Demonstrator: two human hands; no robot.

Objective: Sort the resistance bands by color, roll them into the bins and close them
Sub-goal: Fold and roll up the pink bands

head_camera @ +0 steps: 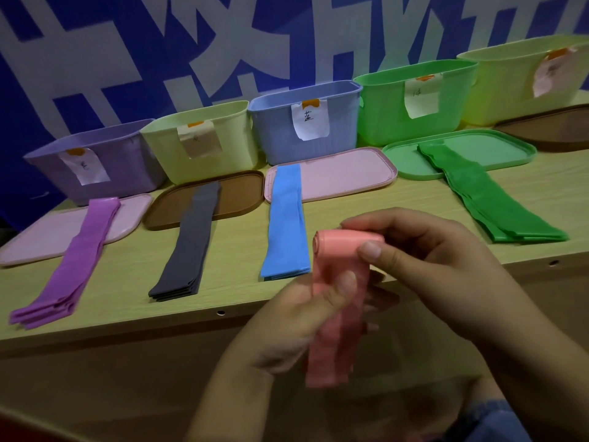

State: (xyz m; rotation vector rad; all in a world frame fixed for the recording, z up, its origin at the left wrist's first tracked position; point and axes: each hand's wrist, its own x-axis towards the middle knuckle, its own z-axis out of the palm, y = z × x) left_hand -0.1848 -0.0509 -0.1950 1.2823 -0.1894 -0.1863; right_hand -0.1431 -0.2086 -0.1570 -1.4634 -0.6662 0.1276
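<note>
**Desk:** What is the widest thing in the frame?

**Photographer:** A light wooden table (414, 199) runs across the shot, in front of a blue wall with large white characters (223, 43). Five open bins stand in a row along its back edge, each with a paper label: a purple bin (127, 164), a pale green bin (229, 138), a blue bin (277, 132), a bright green bin (382, 116) and a pale yellow bin (497, 87) at far right.

**Desk:** And the lids?

**Photographer:** They lie flat in front of the bins: a pale pink lid (38, 237), a brown lid (239, 193), a pink lid (344, 177), a green lid (478, 148) and a dark brown lid (548, 129), partly cut off at right.

**Desk:** Where are the bands?

**Photographer:** They lie sorted in flat stacks, each with its far end on a lid: purple bands (76, 266), grey bands (188, 244), blue bands (285, 224) and green bands (490, 199).

**Desk:** The hands?

**Photographer:** Both hold a pink band (341, 298) in the air over the table's near edge. The right hand (430, 256) pinches the rolled top end between thumb and fingers. The left hand (302, 317) grips the hanging strip lower down, thumb pressed on its front. The loose tail hangs below the left hand.
</note>
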